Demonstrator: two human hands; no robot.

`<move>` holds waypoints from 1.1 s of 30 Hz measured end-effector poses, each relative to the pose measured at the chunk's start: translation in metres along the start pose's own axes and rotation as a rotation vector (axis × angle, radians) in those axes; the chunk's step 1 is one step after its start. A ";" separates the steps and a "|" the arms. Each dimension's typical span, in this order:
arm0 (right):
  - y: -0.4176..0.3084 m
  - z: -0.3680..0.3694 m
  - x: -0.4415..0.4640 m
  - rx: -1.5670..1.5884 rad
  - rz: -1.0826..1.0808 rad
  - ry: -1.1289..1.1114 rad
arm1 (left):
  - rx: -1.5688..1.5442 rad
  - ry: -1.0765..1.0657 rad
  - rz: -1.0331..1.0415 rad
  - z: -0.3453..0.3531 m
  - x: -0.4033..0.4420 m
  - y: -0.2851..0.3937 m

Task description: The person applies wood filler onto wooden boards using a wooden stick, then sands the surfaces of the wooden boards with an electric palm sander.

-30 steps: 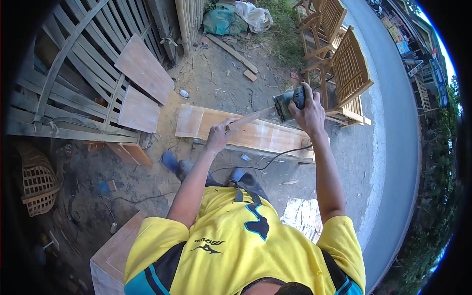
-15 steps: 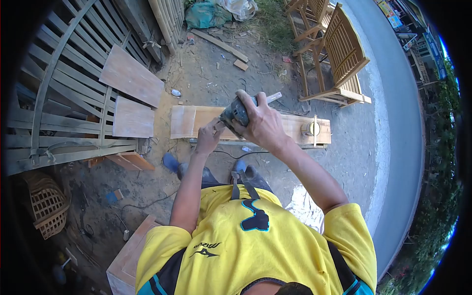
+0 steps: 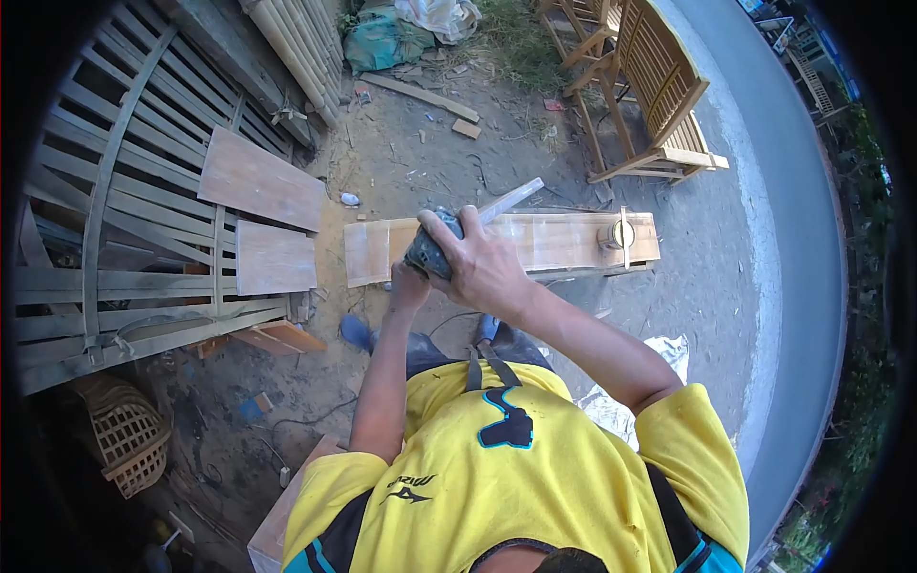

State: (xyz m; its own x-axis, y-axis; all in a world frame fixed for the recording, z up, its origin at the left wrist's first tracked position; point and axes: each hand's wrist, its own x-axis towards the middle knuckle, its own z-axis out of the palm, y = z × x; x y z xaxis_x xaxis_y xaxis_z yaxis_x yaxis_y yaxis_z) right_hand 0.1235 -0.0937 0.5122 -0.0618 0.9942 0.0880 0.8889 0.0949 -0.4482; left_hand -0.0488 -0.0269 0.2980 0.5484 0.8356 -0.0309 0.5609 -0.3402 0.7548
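My right hand (image 3: 487,272) is closed over a dark, dusty power sander (image 3: 428,250), raised above the bench. A pale wooden strip (image 3: 511,201) juts out beyond the tool to the upper right, its middle hidden behind the sander and my right hand. My left hand (image 3: 410,286) is closed just below the sander, in line with the strip and seemingly gripping its near end; the fingers are partly hidden. Beneath both hands lies a long, low wooden board (image 3: 564,234). On its right end stands an open can (image 3: 616,235) with a thin stick across its top.
Two flat wooden panels (image 3: 277,258) lean on a slatted bamboo fence (image 3: 143,153) at left. Wooden chairs (image 3: 659,86) stand at upper right beside the road (image 3: 774,191). A cable (image 3: 320,418) runs over the ground near a woven basket (image 3: 129,439).
Both hands and the sander have shifted left and slightly down relative to the board. More of the pale strip now shows past the right hand. The camera view has also moved slightly.
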 end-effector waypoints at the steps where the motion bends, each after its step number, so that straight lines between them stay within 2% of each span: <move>1: 0.004 0.001 -0.003 0.002 -0.011 0.015 | -0.042 0.010 -0.026 -0.007 -0.002 0.009; 2: 0.007 0.002 -0.006 0.003 -0.025 0.027 | -0.087 0.023 -0.055 -0.012 0.000 0.018; 3: 0.016 -0.007 -0.005 -0.011 0.055 0.031 | -0.216 0.105 0.017 -0.006 0.003 0.007; 6: 0.077 -0.041 0.007 -0.088 0.298 0.128 | -0.246 0.168 0.128 -0.007 0.006 0.023; 10: 0.137 -0.072 0.021 -0.175 0.526 0.246 | -0.212 0.144 0.076 -0.008 0.008 0.030; 12: 0.127 -0.062 0.018 -0.145 0.484 0.246 | -0.208 0.150 0.079 -0.009 0.008 0.029; 14: 0.089 -0.042 0.013 -0.099 0.363 0.196 | -0.200 0.140 0.084 -0.010 0.009 0.027; 17: 0.024 -0.004 0.000 0.032 0.090 0.075 | -0.260 0.075 0.004 -0.007 0.008 0.018; 18: 0.015 0.001 -0.003 0.038 0.099 0.087 | -0.089 0.200 0.117 -0.005 0.006 0.017; 20: 0.007 0.007 -0.006 0.031 -0.031 0.008 | 0.081 0.323 0.233 -0.005 0.007 0.011; 22: 0.035 -0.004 -0.003 0.014 0.059 0.118 | -0.210 0.075 0.036 -0.013 0.011 0.007; 23: 0.051 -0.021 0.002 -0.021 0.133 0.139 | -0.234 0.104 0.039 -0.016 0.013 0.024; 25: 0.091 -0.052 0.017 -0.099 0.354 0.140 | -0.204 0.120 0.043 -0.012 0.016 0.017; 27: 0.126 -0.073 0.034 -0.178 0.482 0.141 | -0.122 0.093 0.024 -0.013 0.012 0.021; 28: 0.132 -0.083 0.042 -0.215 0.479 0.123 | -0.123 0.108 0.018 -0.011 0.008 0.021; 31: 0.114 -0.074 0.060 -0.248 0.348 -0.114 | -0.106 0.043 -0.019 0.002 -0.001 0.015; 33: 0.069 -0.046 0.053 -0.172 0.209 -0.237 | -0.106 0.108 0.108 0.014 -0.014 0.004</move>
State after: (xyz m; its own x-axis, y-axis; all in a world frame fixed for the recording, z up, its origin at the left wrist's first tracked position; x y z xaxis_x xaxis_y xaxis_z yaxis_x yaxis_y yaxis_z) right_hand 0.2025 -0.0371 0.5266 0.0438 0.9773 -0.2074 0.9557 -0.1015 -0.2764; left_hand -0.0458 -0.0461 0.2917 0.5287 0.8402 0.1204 0.4304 -0.3876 0.8152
